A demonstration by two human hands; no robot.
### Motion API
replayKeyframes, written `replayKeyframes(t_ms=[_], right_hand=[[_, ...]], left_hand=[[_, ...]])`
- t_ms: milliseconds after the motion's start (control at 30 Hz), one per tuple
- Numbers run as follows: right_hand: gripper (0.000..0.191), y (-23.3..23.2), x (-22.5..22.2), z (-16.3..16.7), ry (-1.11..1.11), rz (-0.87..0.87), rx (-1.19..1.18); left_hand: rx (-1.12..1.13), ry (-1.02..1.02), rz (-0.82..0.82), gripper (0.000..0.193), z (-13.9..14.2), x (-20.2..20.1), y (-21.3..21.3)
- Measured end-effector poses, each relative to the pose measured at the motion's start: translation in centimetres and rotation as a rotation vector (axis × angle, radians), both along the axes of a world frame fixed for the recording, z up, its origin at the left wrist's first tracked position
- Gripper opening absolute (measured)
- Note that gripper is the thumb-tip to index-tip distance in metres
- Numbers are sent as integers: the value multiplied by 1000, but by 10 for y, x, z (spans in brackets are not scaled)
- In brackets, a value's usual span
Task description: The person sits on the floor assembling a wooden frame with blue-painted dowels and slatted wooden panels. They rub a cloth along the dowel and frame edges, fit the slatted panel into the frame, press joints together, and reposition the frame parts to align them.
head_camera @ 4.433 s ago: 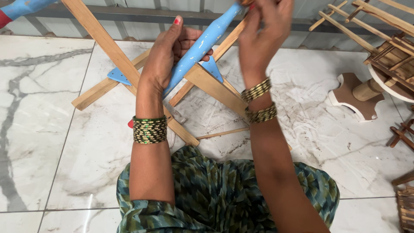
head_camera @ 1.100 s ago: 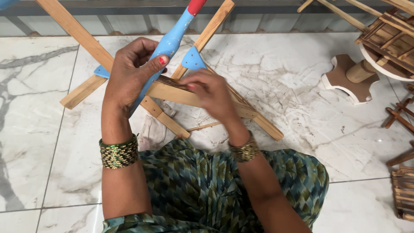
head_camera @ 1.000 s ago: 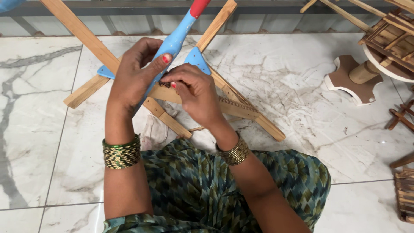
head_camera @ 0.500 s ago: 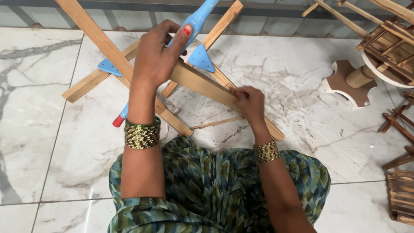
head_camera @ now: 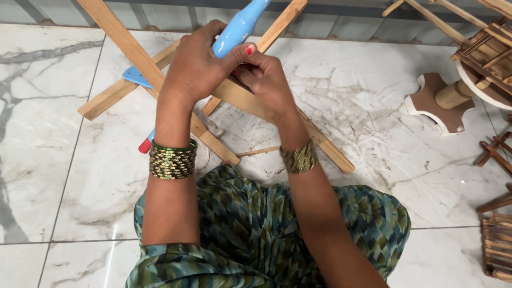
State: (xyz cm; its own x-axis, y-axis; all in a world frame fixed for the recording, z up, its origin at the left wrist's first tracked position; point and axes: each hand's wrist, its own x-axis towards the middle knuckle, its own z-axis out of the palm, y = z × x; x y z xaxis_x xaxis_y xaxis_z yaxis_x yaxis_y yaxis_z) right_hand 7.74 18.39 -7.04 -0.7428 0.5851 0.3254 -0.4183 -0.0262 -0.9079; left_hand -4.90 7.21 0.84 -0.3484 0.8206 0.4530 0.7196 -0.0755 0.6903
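On marble floor (head_camera: 48,176), near far edge: crossed wooden slats (head_camera: 125,42), partly joined. Left hand (head_camera: 194,66) closed around blue tool (head_camera: 237,29); right hand (head_camera: 266,82) pinching at slat joint, contents hidden. Fastening apparently unfinished; more wooden parts (head_camera: 480,48) lie at right.

The floor (head_camera: 58,176) is made of big shiny white tiles with grey wavy lines in them, like marble. Thin dark lines run between the tiles. Near the middle right the floor looks dusty and scratched. Along the top of the frame runs a grey wall edge (head_camera: 341,24). At the upper right stands a small round wooden table (head_camera: 482,69) on a brown foot (head_camera: 434,101). More wooden slat pieces (head_camera: 498,245) lie at the right edge. The light is soft and even.
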Motion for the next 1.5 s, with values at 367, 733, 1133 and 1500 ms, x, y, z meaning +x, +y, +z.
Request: replayKeyframes(t_ms=[367, 733, 1133, 1500], right_hand=[[25, -2, 20, 33, 117, 14, -90], [12, -17, 58, -30, -176, -399, 449], [20, -8, 116, -63, -183, -453, 374], [12, -19, 33, -4, 66, -403, 225]], left_hand=[[8, -14, 131, 81, 0, 2, 11], [-63, 13, 208, 80, 4, 6, -1], [-89, 28, 242, 83, 0, -3, 24], [-71, 19, 257, 81, 1, 5, 21]])
